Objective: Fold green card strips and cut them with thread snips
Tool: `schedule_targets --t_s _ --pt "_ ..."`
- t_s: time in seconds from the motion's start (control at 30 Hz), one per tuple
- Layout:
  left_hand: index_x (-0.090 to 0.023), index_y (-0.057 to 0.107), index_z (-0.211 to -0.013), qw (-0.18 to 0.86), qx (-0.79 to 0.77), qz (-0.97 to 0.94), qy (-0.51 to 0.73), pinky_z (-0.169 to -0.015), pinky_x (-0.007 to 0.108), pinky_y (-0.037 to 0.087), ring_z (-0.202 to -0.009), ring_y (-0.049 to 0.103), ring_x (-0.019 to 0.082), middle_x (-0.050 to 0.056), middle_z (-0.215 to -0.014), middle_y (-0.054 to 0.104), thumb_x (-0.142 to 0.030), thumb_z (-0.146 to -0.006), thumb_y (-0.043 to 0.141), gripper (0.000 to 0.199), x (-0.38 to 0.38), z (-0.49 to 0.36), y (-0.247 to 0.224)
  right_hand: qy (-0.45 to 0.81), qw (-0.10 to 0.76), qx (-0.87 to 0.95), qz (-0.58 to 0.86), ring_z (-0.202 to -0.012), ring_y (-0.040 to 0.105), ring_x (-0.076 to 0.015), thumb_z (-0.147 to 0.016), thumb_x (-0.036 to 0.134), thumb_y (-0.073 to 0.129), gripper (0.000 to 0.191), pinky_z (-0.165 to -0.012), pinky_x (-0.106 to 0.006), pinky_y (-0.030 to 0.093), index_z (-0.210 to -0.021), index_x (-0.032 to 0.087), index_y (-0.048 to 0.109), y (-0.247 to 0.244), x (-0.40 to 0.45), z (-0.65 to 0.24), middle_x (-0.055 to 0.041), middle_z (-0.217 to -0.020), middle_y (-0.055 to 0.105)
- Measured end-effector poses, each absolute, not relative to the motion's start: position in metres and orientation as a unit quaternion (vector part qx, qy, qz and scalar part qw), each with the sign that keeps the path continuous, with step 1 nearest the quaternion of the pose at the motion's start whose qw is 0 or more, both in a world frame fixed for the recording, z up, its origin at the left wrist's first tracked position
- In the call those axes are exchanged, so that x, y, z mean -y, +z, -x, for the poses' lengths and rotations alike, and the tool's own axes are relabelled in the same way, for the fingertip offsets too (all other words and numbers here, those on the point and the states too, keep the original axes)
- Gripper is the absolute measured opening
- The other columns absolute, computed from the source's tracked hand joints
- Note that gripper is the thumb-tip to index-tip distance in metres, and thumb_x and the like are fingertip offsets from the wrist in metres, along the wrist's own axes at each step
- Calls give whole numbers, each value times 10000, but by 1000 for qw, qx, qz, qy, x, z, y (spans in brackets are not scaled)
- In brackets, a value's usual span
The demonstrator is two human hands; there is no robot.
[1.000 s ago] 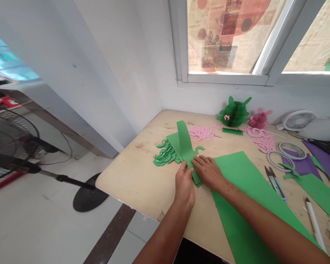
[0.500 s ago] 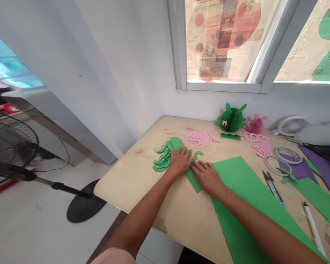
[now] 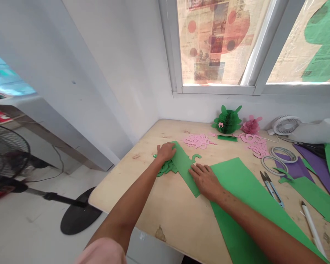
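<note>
A narrow green paper strip lies slantwise on the wooden table. My left hand is at its upper left end, fingers bent at the edge; whether they pinch the paper is too small to tell. Under and beside that hand is a pile of curved green cutouts. My right hand rests with spread fingers on the strip's right edge. A single green curved piece lies just above the right hand. The large green sheet extends beneath my right forearm.
Pink cutouts, a green paper figure and a pink one sit toward the wall. At right are a small white fan, tape rolls, snips and a white pen. A floor fan stands left.
My left hand has moved from the strip's middle to its upper left end, over the green cutouts. More of the strip now shows. My right hand remains at its right edge.
</note>
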State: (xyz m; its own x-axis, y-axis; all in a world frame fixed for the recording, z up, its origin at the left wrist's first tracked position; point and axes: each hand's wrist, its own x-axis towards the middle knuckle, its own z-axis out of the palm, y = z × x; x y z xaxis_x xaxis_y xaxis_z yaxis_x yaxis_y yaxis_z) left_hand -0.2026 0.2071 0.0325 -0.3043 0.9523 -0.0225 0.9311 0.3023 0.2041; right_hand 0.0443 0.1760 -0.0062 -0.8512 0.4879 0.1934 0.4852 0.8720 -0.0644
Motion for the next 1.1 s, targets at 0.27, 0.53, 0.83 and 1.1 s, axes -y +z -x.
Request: schedule_targets --t_s 0.27,0.53,0.83,1.1 --pt "-173 545 -1214 129 -836 -517 132 -864 428 520 -1034 594 212 92 -1221 569 -363 -910 569 360 -238 237 40 16 112 961 252 -1292 408 -297 -944 150 392 393 -1042 -524 309 -1315 179 522 -3 -174 -43 -135 -1384 508" --pt "-175 548 -1210 242 -829 -459 208 -860 422 521 -1037 594 216 86 -1216 571 -365 -905 576 360 -253 246 44 36 118 957 262 -1299 407 -288 -926 155 459 376 -1049 -511 314 -1292 193 532 -2 -172 -40 -130 -1378 512" --pt "-123 633 -957 396 -733 -412 368 -742 353 556 -795 642 181 60 -899 664 -272 -812 693 217 -243 261 76 72 130 944 295 -1298 426 -264 -969 238 392 438 -1040 -463 348 -1403 191 429 7 -168 -41 -127 -1458 439" --pt "-151 566 -1164 355 -696 -272 562 -803 386 542 -949 621 186 79 -1133 607 -338 -903 584 321 -272 282 86 144 122 931 311 -1316 413 -283 -970 279 383 499 -1067 -463 325 -1458 181 358 13 -169 -42 -132 -1492 393"
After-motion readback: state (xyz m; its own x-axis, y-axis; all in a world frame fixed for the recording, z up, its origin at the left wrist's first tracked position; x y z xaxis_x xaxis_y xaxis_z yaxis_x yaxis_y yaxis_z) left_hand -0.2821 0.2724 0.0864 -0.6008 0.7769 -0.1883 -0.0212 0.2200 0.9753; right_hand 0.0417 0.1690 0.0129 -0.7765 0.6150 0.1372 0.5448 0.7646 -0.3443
